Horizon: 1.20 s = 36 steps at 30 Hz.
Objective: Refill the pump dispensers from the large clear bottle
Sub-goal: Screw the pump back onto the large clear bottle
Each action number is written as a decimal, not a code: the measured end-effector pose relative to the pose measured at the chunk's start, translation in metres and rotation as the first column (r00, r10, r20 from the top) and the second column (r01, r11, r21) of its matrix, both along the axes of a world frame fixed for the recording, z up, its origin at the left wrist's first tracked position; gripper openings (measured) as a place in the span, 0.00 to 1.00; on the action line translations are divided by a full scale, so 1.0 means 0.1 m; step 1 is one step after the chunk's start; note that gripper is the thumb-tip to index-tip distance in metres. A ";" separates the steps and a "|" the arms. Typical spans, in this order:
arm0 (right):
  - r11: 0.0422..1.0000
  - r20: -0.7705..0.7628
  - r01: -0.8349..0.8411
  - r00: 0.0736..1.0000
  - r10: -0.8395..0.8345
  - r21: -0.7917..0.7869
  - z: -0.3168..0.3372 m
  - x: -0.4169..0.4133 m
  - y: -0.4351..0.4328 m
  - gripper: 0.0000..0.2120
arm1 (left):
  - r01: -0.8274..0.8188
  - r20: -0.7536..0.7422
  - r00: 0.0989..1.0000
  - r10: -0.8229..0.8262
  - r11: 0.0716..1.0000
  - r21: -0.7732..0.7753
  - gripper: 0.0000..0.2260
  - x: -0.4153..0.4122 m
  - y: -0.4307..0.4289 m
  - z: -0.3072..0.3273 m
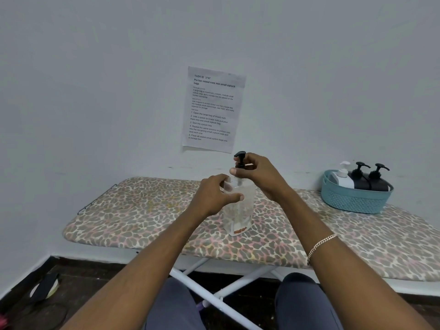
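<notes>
Past the knees (pixel 298 303), left hand (pixel 213 196) grips the clear pump dispenser (pixel 239 215) at its shoulder while right hand (pixel 260 177) pinches the black pump (pixel 240 159); likely light, slick, tippy.

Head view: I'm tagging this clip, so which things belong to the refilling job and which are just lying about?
Job: clear bottle, black pump, left hand, right hand, white dispenser, black dispensers, teal basket, ironing board.
Lying about: wall sheet, sandal on floor.
</notes>
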State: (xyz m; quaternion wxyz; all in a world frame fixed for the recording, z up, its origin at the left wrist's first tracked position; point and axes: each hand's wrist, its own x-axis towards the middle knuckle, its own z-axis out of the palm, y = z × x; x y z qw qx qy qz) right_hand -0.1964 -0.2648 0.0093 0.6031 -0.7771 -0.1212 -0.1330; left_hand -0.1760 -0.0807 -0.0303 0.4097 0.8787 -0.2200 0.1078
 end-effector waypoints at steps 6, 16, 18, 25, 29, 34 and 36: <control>0.998 0.017 -0.058 0.998 0.058 0.034 0.04 -0.02 -0.12 0.11 | -0.003 0.001 1.000 0.003 1.000 0.004 0.30 0.03 0.00 -0.02; 0.977 0.023 0.165 0.986 -0.164 -0.135 -0.03 -0.03 0.08 0.21 | 0.014 0.010 1.000 -0.014 1.000 -0.010 0.33 0.03 0.00 -0.01; 0.998 -0.020 0.029 0.999 -0.030 -0.050 0.00 -0.02 -0.03 0.14 | 0.007 0.003 1.000 -0.007 1.000 -0.010 0.31 0.04 0.00 -0.01; 0.996 0.012 0.075 0.997 -0.076 0.058 -0.03 -0.02 -0.04 0.13 | -0.006 0.012 1.000 0.006 1.000 -0.014 0.29 0.04 -0.01 -0.03; 0.966 0.058 0.257 0.965 -0.256 -0.016 -0.11 -0.05 0.17 0.22 | 0.004 0.011 1.000 -0.003 1.000 -0.021 0.29 0.02 0.00 -0.02; 0.987 0.021 0.159 0.987 -0.159 -0.004 -0.09 -0.01 0.08 0.21 | 0.000 0.022 1.000 0.001 1.000 -0.022 0.30 0.03 -0.01 -0.04; 0.997 -0.006 0.014 1.000 -0.013 0.070 -0.05 -0.01 -0.02 0.15 | -0.006 0.026 1.000 0.007 1.000 -0.023 0.30 0.04 -0.01 -0.04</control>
